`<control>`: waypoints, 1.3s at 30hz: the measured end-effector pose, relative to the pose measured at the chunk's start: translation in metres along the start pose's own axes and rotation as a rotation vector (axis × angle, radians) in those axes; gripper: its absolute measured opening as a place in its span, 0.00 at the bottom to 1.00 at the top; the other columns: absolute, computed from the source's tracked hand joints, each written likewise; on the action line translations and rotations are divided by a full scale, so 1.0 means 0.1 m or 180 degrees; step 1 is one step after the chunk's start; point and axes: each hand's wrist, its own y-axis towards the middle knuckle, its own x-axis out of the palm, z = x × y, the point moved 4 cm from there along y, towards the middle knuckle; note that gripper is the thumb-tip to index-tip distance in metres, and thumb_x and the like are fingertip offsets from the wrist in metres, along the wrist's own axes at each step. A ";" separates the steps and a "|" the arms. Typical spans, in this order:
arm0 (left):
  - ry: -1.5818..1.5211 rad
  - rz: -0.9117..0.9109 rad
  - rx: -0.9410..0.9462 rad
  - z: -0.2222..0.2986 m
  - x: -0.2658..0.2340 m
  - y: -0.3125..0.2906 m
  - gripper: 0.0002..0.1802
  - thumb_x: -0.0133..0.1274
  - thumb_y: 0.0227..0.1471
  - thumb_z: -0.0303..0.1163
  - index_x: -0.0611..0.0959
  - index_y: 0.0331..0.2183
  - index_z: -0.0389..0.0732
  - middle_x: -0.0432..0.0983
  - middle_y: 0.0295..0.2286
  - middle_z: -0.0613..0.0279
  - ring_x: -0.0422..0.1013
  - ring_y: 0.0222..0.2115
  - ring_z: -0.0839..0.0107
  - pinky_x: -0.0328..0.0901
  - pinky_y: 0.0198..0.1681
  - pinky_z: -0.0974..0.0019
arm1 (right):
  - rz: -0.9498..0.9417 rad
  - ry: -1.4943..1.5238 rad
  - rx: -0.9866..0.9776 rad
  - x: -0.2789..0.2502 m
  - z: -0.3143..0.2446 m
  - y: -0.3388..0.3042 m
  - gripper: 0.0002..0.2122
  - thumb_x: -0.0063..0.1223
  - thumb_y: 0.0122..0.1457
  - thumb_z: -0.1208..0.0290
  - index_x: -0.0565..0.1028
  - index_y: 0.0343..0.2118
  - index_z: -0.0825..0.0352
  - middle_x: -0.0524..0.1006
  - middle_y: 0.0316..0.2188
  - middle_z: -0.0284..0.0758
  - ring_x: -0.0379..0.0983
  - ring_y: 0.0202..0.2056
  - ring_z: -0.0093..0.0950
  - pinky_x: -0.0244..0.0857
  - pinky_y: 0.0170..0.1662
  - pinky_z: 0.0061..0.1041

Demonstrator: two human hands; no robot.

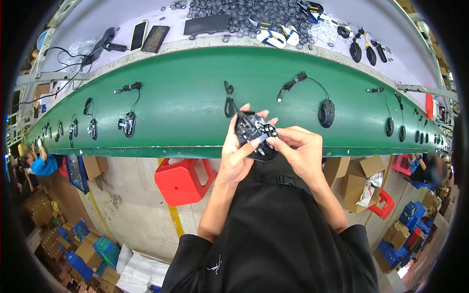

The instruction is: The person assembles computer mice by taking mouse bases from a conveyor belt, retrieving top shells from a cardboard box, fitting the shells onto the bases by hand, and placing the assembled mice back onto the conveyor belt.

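An opened computer mouse point(249, 129) with its inner parts bare lies in my left hand point(233, 157), whose fingers wrap behind it while the thumb presses on its front. My right hand point(304, 150) is closed at the mouse's right side, thumb and forefinger pinching a small black part with pale squares point(270, 131). A light ribbon-like strip point(263, 138) shows between the two thumbs. From the mouse's top runs a black cable point(228, 100), tied in a bundle that rests on the green belt point(185, 97). How the small part joins the mouse is hidden by my fingers.
An assembled mouse point(327, 113) lies to the right; an opened one point(127, 124) to the left. More mice line both ends. The shelf beyond holds many black rings point(234, 19), a phone point(138, 35) and rolls of tape. Behind the belt's near edge stands a red stool point(178, 183).
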 end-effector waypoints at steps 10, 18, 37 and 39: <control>0.0230 -0.0324 0.0215 0.21 0.18 -0.05 0.43 0.47 0.49 0.15 0.48 0.63 0.44 0.58 0.55 0.44 0.61 0.56 0.49 0.61 0.57 0.51 | -0.0018 -0.0232 -0.0208 0.04 -0.38 -0.17 0.07 0.65 0.48 0.79 0.81 0.32 0.71 0.78 0.22 0.34 0.75 0.21 0.19 0.67 0.24 0.16; 0.0184 -0.0360 0.0274 0.25 0.21 -0.07 0.44 0.46 0.49 0.15 0.47 0.63 0.44 0.57 0.55 0.44 0.60 0.56 0.49 0.64 0.55 0.52 | -0.0109 -0.0125 -0.0354 0.09 -0.48 -0.19 0.08 0.65 0.48 0.80 0.82 0.32 0.71 0.79 0.23 0.35 0.75 0.21 0.19 0.67 0.24 0.16; 0.0266 -0.0283 0.0342 0.27 0.19 -0.10 0.44 0.47 0.48 0.15 0.47 0.63 0.42 0.55 0.56 0.41 0.58 0.57 0.43 0.66 0.52 0.46 | 0.0027 -0.0617 -0.0739 0.19 -0.53 -0.20 0.07 0.66 0.46 0.81 0.81 0.30 0.72 0.78 0.22 0.35 0.76 0.20 0.19 0.66 0.23 0.15; 0.0273 -0.0293 0.0354 0.28 0.18 -0.10 0.44 0.46 0.48 0.15 0.47 0.63 0.42 0.56 0.56 0.41 0.58 0.57 0.44 0.66 0.52 0.46 | 0.0063 -0.0633 -0.0781 0.21 -0.52 -0.21 0.07 0.66 0.45 0.80 0.81 0.30 0.71 0.78 0.22 0.35 0.76 0.20 0.20 0.67 0.23 0.17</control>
